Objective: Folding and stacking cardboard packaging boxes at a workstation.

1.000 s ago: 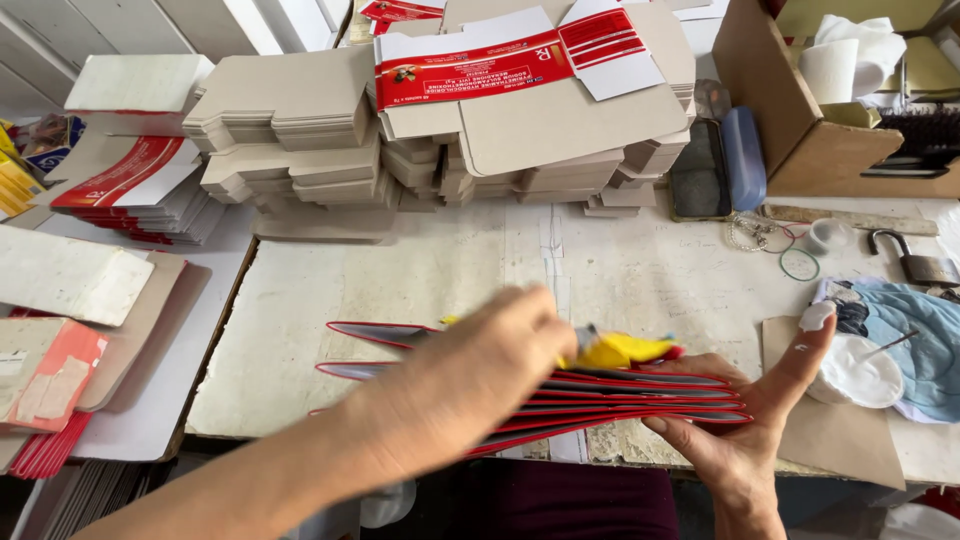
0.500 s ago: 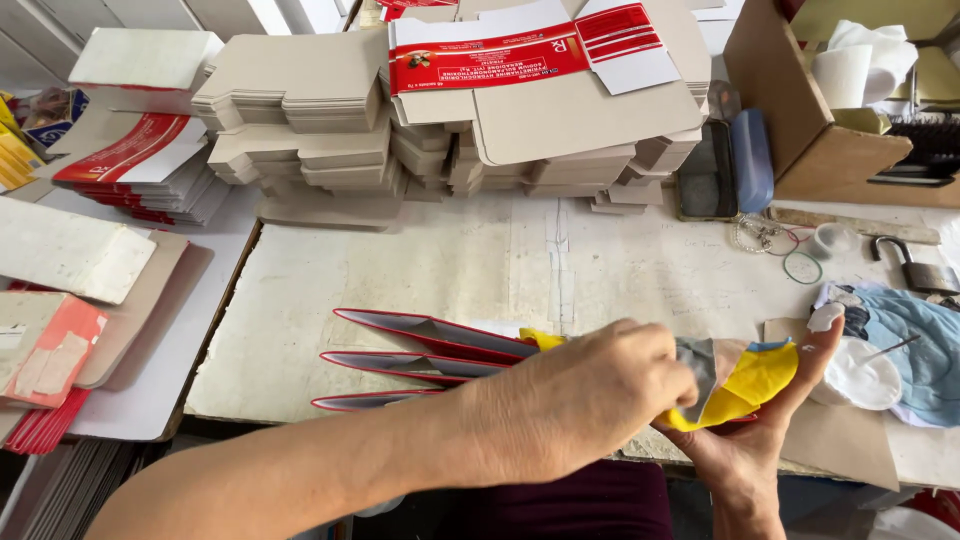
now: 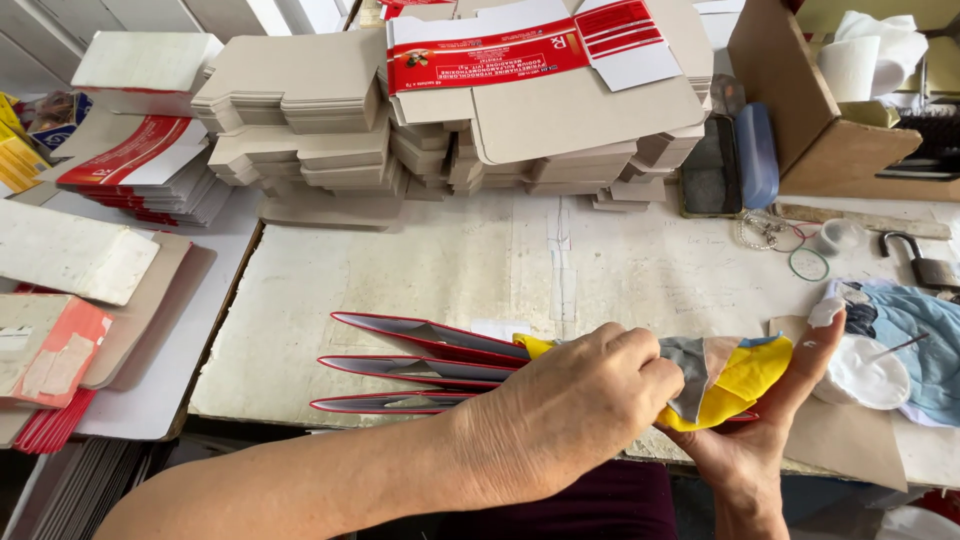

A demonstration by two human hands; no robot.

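Three flat cartons with red edges (image 3: 420,345) lie fanned out at the front of the worn white work board (image 3: 400,270), pointing left. My left hand (image 3: 580,400) reaches across them from the lower left, fingers closed on a yellow and grey cloth (image 3: 740,375) that rests on the cartons' right ends. My right hand (image 3: 765,435) comes up from the bottom right, palm up under the cloth and the cartons' ends, with its thumb raised beside the cloth. The cartons' right ends are hidden by the cloth and my left hand.
Stacks of grey carton blanks (image 3: 300,130) fill the back, with a red and white printed blank (image 3: 540,60) on top. More blanks (image 3: 130,165) lie at the left. At the right are a dark phone (image 3: 712,175), a cardboard box (image 3: 820,130), a padlock (image 3: 930,268), a white dish (image 3: 865,375) and a blue cloth (image 3: 920,330).
My left hand has slid to the right along the cartons with the yellow cloth. The cartons now show fanned apart at their left ends. My right hand has stayed under their right ends.
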